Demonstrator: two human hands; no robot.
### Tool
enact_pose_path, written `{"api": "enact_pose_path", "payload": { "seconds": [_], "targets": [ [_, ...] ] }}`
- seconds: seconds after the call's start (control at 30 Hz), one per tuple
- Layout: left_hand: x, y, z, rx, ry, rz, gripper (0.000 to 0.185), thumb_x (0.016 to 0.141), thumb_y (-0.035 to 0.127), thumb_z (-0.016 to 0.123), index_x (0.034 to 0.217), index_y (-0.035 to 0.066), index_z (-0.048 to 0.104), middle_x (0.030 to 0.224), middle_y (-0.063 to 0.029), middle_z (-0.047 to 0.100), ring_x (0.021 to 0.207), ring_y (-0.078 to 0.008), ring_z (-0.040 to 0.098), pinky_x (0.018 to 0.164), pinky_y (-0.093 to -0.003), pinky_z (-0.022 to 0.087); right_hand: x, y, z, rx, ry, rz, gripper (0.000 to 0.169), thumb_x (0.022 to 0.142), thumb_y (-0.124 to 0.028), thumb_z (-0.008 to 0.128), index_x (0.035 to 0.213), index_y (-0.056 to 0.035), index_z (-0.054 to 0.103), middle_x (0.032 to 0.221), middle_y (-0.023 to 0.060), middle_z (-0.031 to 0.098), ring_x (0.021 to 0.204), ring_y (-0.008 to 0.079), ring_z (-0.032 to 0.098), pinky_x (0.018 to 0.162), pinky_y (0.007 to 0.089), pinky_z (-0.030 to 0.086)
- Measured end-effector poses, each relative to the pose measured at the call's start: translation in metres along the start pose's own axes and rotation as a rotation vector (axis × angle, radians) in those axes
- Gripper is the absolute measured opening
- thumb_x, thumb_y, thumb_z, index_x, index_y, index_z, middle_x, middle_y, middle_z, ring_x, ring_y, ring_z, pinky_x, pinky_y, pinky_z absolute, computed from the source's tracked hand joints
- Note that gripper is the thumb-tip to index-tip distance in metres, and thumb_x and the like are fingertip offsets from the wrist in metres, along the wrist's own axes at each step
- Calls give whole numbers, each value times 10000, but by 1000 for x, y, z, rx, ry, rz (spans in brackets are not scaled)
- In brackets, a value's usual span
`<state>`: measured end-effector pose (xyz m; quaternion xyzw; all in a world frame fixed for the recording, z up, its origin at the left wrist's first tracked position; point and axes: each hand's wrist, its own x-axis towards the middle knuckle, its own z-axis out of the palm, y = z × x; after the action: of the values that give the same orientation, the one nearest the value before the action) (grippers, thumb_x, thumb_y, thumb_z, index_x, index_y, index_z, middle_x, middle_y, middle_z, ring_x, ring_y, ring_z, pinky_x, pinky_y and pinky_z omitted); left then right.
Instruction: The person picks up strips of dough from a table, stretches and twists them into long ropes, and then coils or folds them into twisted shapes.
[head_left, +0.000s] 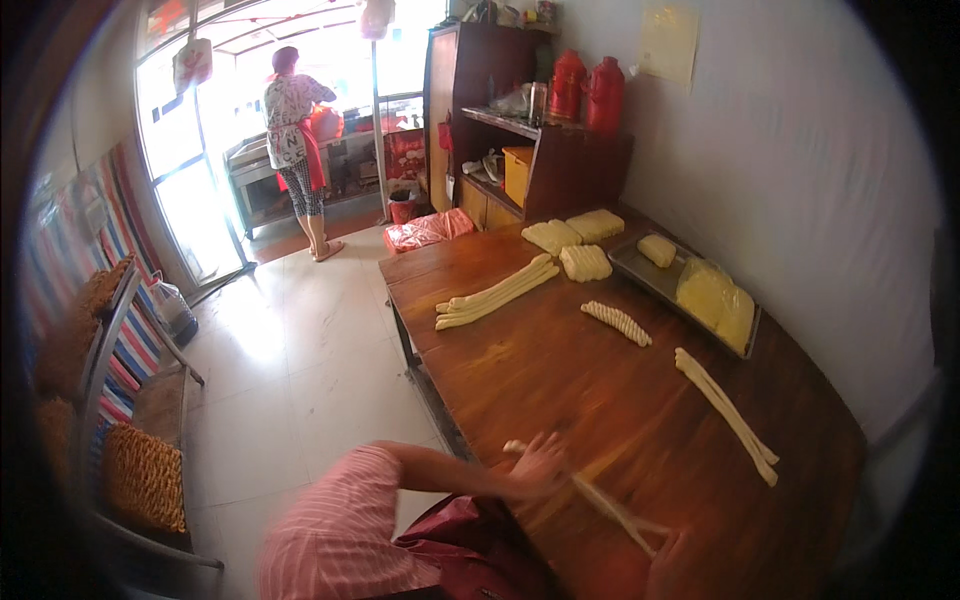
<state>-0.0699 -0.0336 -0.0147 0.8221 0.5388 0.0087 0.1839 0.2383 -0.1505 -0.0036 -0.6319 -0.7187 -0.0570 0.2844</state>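
Observation:
A thin dough strand (611, 508) runs along the near edge of the wooden table, blurred. My left hand (538, 466) lies palm down over one end, fingers spread, and a dough tip pokes out beyond it. At the other end, where the strand splits in two, is my right hand (669, 564); it is blurred and its fingers are hard to make out. Two long dough strips (727, 416) lie side by side to the right. Farther in sit a twisted dough piece (616, 323) and several parallel dough ropes (496, 294).
Dough blocks (586, 262) rest at the far end of the wooden table (517, 375). Along the wall, a metal tray (652, 287) holds plastic-covered dough. Red thermos flasks (604, 96) stand on a cabinet. A rack (142, 480) of fried twists is left; another person (294, 142) stands by the doorway.

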Motion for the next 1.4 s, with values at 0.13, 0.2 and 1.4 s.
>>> {"api": "enact_pose_path", "payload": {
  "seconds": [0.13, 0.2, 1.4],
  "targets": [
    [30, -5, 7, 252, 202, 276, 564, 888, 223, 490, 1356, -65, 361, 1469, -219, 288, 1396, -351, 199, 1152, -480, 139, 20, 34, 47, -238, -177, 400, 258, 960, -134, 434, 1156, 29, 478, 1220, 205, 483, 1101, 325, 476, 928, 436, 411],
    [14, -31, 62, 279, 174, 419, 594, 889, 227, 484, 1369, -87, 329, 1485, -227, 259, 1413, -334, 175, 1158, -463, 140, -4, 3, 44, -135, -44, 161, 257, 957, -134, 440, 1152, 28, 480, 1221, 205, 485, 1099, 326, 478, 927, 437, 412],
    [60, 53, 11, 477, 108, 209, 547, 966, 360, 391, 1402, 30, 365, 1465, -180, 317, 1397, -335, 216, 1147, -476, 141, 35, 4, 35, 345, -299, 581, 238, 900, -127, 531, 1090, 14, 512, 1232, 202, 514, 1065, 347, 522, 904, 449, 431]
  ]
}}
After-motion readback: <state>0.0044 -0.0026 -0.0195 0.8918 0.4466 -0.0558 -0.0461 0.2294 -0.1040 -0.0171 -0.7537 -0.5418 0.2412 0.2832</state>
